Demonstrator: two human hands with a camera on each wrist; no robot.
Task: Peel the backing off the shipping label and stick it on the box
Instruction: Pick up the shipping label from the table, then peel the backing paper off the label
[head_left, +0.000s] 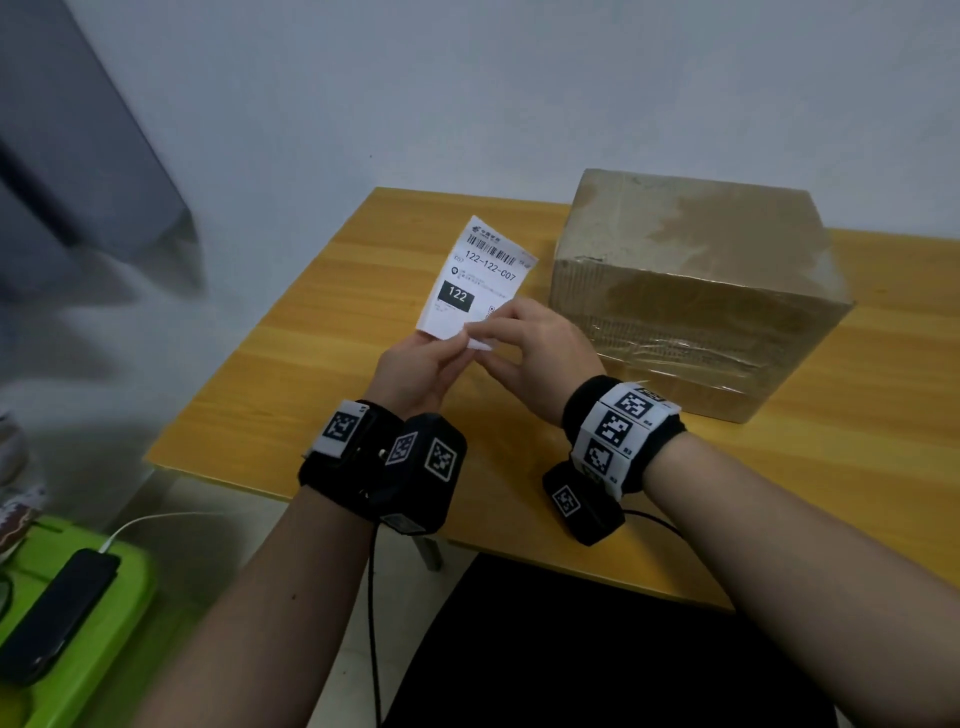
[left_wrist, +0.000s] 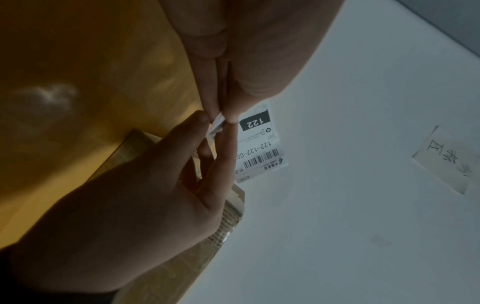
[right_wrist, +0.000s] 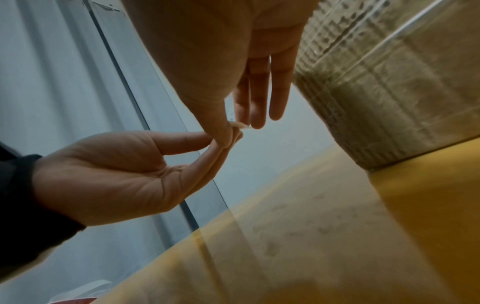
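Note:
I hold a white shipping label (head_left: 478, 275), printed "122-122-C07", upright over the wooden table (head_left: 311, 364), left of the brown cardboard box (head_left: 701, 286). My left hand (head_left: 441, 353) pinches the label's lower right corner between thumb and finger. Against it, my right hand (head_left: 506, 332) pinches the same corner, where a small white flap (head_left: 480, 343) bends away. In the left wrist view the layers (left_wrist: 218, 123) fan apart at my left hand (left_wrist: 226, 117). In the right wrist view the right hand's (right_wrist: 231, 131) other fingers are stretched out beside the box (right_wrist: 376, 102).
The box is wrapped in clear tape and stands at the table's far right. A green bin (head_left: 104, 649) with a black phone (head_left: 57, 613) and a white cable lies on the floor at lower left. A white wall stands behind, with a handwritten note (left_wrist: 446, 160) stuck on it.

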